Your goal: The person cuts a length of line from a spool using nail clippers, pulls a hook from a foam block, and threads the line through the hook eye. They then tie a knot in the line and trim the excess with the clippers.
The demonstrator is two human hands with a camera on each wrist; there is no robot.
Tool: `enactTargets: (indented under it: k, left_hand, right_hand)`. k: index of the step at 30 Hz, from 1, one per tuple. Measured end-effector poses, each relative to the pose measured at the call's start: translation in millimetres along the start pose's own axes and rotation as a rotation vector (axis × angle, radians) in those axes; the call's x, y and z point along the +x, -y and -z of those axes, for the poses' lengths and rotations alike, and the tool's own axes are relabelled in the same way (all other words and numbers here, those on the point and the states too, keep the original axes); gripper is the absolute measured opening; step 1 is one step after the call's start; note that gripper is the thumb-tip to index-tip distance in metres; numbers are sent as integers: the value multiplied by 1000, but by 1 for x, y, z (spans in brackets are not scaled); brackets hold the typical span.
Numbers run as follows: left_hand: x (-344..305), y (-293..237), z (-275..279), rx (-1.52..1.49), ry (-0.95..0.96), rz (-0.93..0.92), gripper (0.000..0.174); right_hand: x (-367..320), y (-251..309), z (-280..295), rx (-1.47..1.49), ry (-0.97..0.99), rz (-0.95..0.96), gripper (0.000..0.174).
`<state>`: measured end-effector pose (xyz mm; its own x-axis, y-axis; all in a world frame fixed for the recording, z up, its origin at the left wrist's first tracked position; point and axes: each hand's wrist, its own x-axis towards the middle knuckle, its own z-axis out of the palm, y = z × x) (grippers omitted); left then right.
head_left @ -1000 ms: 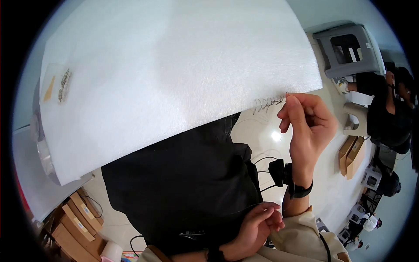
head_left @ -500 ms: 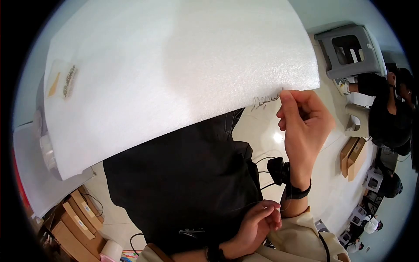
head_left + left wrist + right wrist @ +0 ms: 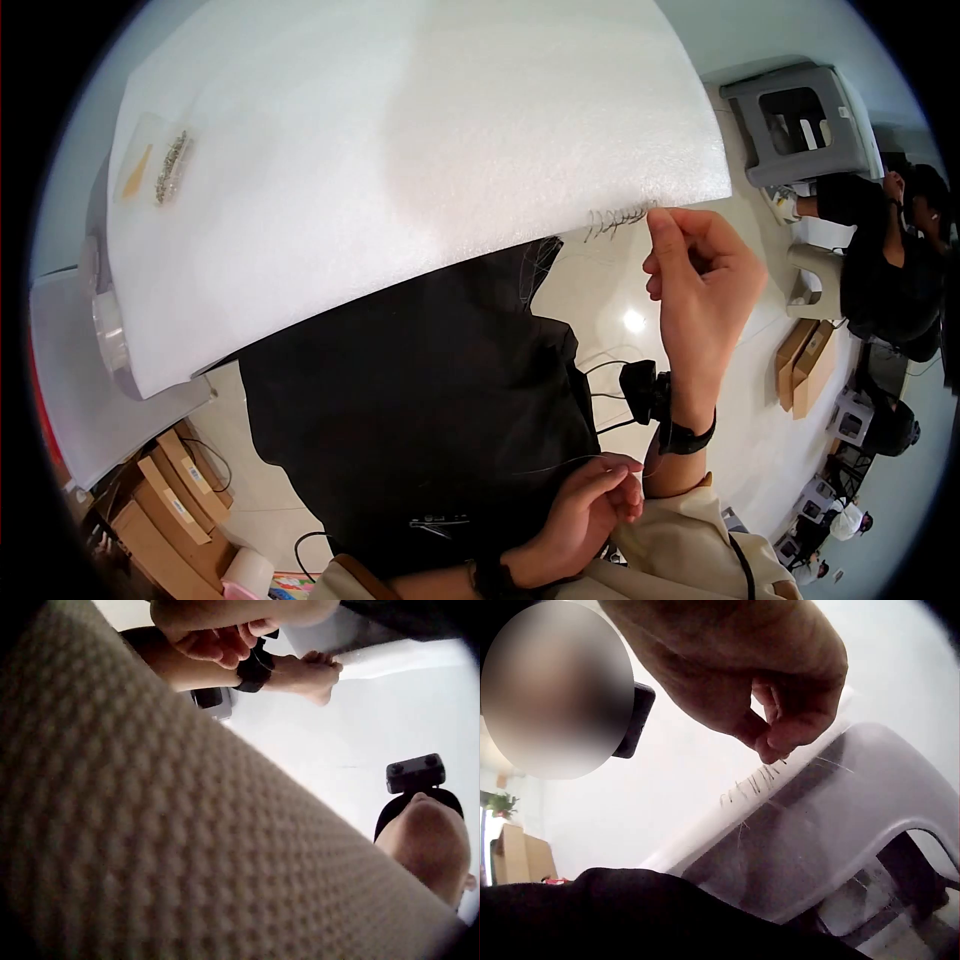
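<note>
A row of small dark hooks (image 3: pixel 612 221) with fine line hangs along the near edge of a white foam sheet (image 3: pixel 450 110). At the row's right end, my right hand (image 3: pixel 708 285) pinches something too small to make out between thumb and index finger. The right wrist view shows that hand (image 3: pixel 780 682) just above the hooks (image 3: pixel 759 780). My left hand (image 3: pixel 585 510) is low over the dark cloth (image 3: pixel 420 400), its thumb and index finger pinching a thin clear line. A clear packet with small metal pieces (image 3: pixel 172 170) lies at the sheet's left.
A grey stool (image 3: pixel 800 125) stands at the upper right, near a seated person in black (image 3: pixel 890 270). Cardboard pieces (image 3: pixel 808 365) lean at the right, and brown boxes (image 3: pixel 165 510) stand at the lower left. A roll of tape (image 3: pixel 105 330) is by the sheet's left edge.
The sheet and its packet appear slightly higher and further right in the head view. My right hand stays at the hook row's end, and my left hand has hardly moved.
</note>
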<state>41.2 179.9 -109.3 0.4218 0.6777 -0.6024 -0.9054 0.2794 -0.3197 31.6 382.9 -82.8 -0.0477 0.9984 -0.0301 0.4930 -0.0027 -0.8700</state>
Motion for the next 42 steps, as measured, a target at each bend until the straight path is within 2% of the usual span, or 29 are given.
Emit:
enactTargets:
  k: [11, 20, 26, 38, 42]
  left_hand:
    - [2, 1, 0, -14, 6, 8, 19]
    - [3, 2, 4, 8, 28, -7, 19]
    - [4, 1, 2, 12, 20, 4, 18]
    - [-4, 4, 3, 58, 56, -47, 19]
    - [-4, 6, 4, 75, 68, -59, 20]
  right_hand:
    - [-3, -13, -3, 130, -60, 106, 9]
    - [1, -25, -8, 6, -91, 220, 5]
    - [7, -28, -10, -75, -84, 398, 5]
    - [15, -22, -6, -249, 10, 649, 7]
    - [18, -19, -3, -233, 53, 663, 7]
